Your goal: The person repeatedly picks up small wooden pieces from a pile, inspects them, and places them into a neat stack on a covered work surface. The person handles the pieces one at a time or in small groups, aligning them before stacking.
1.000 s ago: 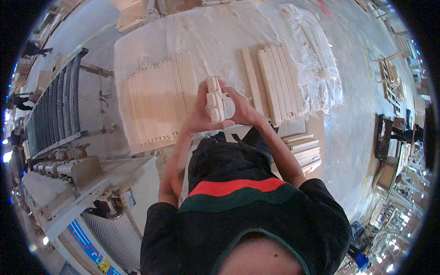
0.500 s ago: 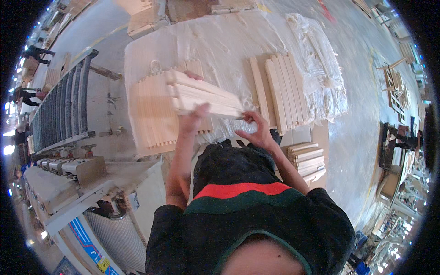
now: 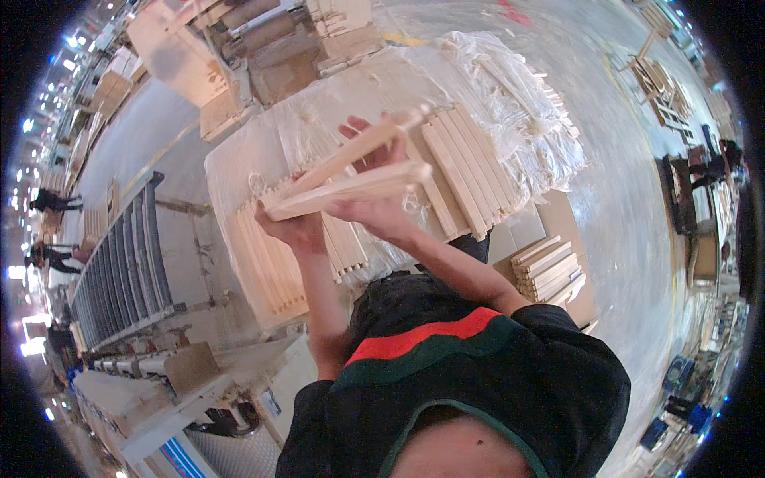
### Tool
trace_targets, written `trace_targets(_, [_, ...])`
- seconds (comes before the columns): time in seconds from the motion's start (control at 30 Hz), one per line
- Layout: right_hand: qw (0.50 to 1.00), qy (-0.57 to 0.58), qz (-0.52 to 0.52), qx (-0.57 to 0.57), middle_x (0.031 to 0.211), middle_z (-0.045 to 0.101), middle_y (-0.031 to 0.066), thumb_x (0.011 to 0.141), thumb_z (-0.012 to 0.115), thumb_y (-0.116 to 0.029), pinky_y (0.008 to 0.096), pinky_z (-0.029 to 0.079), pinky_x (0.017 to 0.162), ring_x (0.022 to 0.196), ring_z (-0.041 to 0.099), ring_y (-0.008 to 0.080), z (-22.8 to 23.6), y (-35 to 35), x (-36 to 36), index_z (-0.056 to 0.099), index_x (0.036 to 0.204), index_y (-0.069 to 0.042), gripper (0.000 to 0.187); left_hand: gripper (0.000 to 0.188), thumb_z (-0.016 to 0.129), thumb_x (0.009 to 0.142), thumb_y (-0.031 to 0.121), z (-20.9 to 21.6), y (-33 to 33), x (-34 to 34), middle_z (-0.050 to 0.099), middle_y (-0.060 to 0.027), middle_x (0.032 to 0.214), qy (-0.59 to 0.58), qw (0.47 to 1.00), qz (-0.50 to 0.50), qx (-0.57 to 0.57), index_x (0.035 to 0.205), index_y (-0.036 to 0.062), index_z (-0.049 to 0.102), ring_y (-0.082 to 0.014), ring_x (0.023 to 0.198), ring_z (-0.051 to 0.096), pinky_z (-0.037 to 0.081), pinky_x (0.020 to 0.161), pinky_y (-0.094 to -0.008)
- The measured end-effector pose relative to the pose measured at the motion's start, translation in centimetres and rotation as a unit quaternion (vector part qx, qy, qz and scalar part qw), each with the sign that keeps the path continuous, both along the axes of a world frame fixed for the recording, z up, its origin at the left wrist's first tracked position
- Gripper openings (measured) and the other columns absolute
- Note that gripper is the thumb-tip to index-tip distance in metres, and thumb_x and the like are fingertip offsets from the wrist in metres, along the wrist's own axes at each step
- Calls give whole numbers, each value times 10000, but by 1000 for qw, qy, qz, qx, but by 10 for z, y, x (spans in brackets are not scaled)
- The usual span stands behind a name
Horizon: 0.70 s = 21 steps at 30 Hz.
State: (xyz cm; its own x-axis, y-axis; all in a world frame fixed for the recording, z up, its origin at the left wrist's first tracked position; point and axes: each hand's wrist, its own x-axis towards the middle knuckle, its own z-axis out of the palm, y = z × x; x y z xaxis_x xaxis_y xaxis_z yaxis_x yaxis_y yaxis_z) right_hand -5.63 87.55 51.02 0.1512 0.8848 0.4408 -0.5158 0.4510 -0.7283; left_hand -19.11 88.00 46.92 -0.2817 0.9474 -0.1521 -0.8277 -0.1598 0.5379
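Above the plastic-covered stack, several pale wooden strips (image 3: 351,187) are held slantwise, their right ends fanned apart and blurred. My left hand (image 3: 293,229) is closed around their left ends. My right hand (image 3: 381,217) cradles the strips near the middle; its outstretched fingers show beyond and between them, partly hidden by the wood. Under my left hand, a row of similar strips (image 3: 267,267) lies side by side on the stack. To the right of my hands lies another row of strips (image 3: 470,167), close to the crumpled clear plastic wrap (image 3: 510,88).
A smaller pile of strips (image 3: 550,267) rests on cardboard at my right. To the left stands a dark slatted rack (image 3: 123,259), with a machine (image 3: 143,382) nearer me. Beyond the stack is a wooden-sided machine or crate (image 3: 279,48). Other people (image 3: 56,199) are far left.
The held strips have turned, their right ends swinging up and fanning apart. My right hand has moved from their right end to under their middle; my left hand has shifted left. The view has tilted.
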Motion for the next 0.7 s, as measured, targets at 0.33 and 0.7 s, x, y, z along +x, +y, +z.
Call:
trace_targets(0.33, [963, -149, -224, 22, 1125, 325, 88, 540, 887, -230, 324, 452, 811, 1043, 388, 174, 29, -7, -36, 115, 1370, -67, 1145, 815, 534, 784, 550, 7, -8, 51, 458, -204, 1278, -52, 997, -43, -31, 1314, -41, 351, -337, 1184, 460, 362, 1035, -457])
trace_targets(0.7, [939, -167, -287, 86, 1140, 333, 126, 532, 851, -310, 383, 348, 918, 1035, 380, 245, 25, -12, -53, 215, 1288, -43, 1024, 815, 542, 799, 513, 3, -14, 44, 412, -189, 1345, -70, 995, -53, -39, 1362, -30, 315, -328, 1248, 412, 320, 1068, -455])
